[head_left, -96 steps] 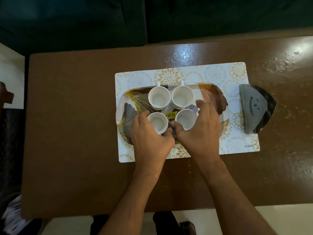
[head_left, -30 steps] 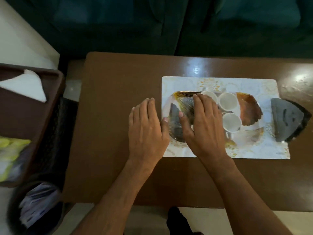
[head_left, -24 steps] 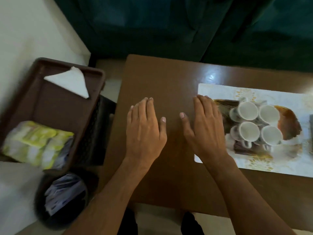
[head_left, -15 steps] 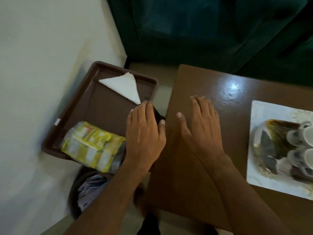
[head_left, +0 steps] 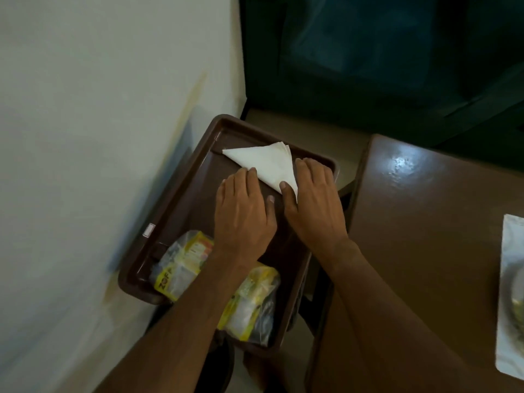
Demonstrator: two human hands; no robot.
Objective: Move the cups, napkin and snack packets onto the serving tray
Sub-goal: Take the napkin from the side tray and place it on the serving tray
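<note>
One folded white napkin, a triangle with its long edge running far-left to near-right, lies at the far end of a brown tray. Left hand and right hand lie flat, fingers straight, touching its edges. Two yellow snack packets fill the tray's near end, left of the worktop.

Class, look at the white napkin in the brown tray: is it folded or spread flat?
Folded: the napkin forms a triangle with layered edges at its far corner.
</note>
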